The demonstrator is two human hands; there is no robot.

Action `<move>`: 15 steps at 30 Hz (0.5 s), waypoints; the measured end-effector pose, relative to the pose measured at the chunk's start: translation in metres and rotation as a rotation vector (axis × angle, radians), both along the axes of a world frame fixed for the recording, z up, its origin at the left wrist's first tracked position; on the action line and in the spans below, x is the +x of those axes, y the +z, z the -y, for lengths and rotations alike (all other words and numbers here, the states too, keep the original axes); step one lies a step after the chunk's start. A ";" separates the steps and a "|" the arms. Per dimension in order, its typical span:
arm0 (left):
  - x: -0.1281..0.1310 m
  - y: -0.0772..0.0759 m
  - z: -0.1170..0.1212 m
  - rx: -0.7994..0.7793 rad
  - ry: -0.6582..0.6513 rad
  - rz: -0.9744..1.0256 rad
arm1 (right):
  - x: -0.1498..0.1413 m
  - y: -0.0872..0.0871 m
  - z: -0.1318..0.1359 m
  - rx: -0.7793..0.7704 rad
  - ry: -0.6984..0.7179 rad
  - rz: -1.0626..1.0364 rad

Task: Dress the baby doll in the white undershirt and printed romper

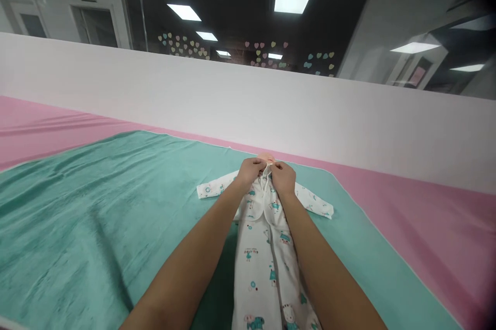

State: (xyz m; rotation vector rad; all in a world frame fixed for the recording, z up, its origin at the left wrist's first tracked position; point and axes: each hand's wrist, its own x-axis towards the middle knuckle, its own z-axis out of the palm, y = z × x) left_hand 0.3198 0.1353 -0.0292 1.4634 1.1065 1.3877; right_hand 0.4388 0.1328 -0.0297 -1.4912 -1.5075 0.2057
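Note:
A small doll in white printed clothes lies stretched out in front of me, its peach-coloured head (266, 156) mostly hidden behind my hands. My left hand (251, 170) pinches the left side of the jacket's neckline, and my right hand (283, 177) pinches the right side close by. White ties (265, 179) hang down between them over the chest. The baby jacket (252, 211) has both sleeves spread out sideways, and its rounded front edges meet near the middle. Below it the matching baby trousers (253, 268) run toward me between my forearms.
Under the doll is a green blanket (135, 206), wrinkled at the left, lying over a pink sheet (434, 216). Behind stands a low white wall (194, 97). Above it is a dark window (240, 25) with heart stickers and reflected ceiling lights.

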 end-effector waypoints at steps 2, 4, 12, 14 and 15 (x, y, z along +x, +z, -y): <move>0.002 0.004 0.004 -0.029 -0.044 0.065 | 0.004 -0.004 0.001 0.038 0.083 -0.138; 0.004 0.006 0.007 -0.059 -0.070 0.111 | 0.006 -0.009 0.001 0.046 0.144 -0.203; 0.007 0.006 0.010 -0.132 -0.036 0.181 | 0.013 -0.020 0.001 0.055 0.260 -0.327; 0.007 0.006 0.009 -0.142 -0.026 0.187 | 0.015 -0.022 -0.001 0.055 0.268 -0.364; 0.007 0.005 0.009 -0.146 -0.022 0.191 | 0.015 -0.023 -0.002 0.054 0.269 -0.379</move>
